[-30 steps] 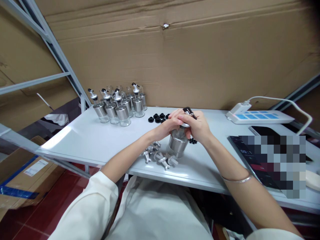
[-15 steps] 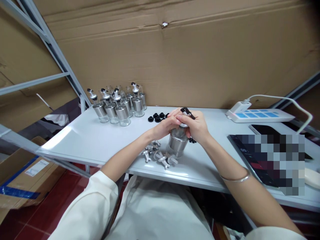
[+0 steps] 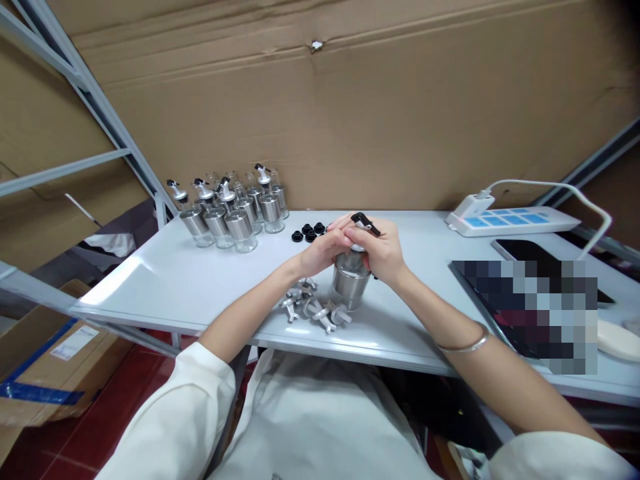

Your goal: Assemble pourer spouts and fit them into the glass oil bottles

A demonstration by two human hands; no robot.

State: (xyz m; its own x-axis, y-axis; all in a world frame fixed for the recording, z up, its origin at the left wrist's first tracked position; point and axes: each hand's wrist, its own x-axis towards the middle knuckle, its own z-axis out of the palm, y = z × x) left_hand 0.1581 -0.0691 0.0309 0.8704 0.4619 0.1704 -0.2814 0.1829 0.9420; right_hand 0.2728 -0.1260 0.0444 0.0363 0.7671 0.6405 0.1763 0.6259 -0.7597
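A glass oil bottle [image 3: 349, 285] with a steel sleeve stands upright on the table near its front edge. Around its neck and top are both of my hands, pressed close together. My left hand [image 3: 324, 252] is closed about the neck from the left. The fingers of my right hand [image 3: 384, 252] wrap the pour spout [image 3: 366, 224], whose black flip lid pokes out above them. Where the spout meets the bottle is hidden by my fingers. Loose silver spout parts [image 3: 320, 310] lie just left of the bottle's base. Several black stoppers [image 3: 310, 231] sit behind my left hand.
At the back left stands a group of similar bottles [image 3: 239, 227], some topped with spouts. A power strip [image 3: 520, 220] with a charger, a dark phone [image 3: 530, 257] and a partly pixelated tablet [image 3: 470, 283] occupy the right side. Cardboard [image 3: 380, 120] walls the back.
The camera view has shifted slightly, so everything appears a little further left. My hands stay clasped round the bottle's top, with little visible change in grip.
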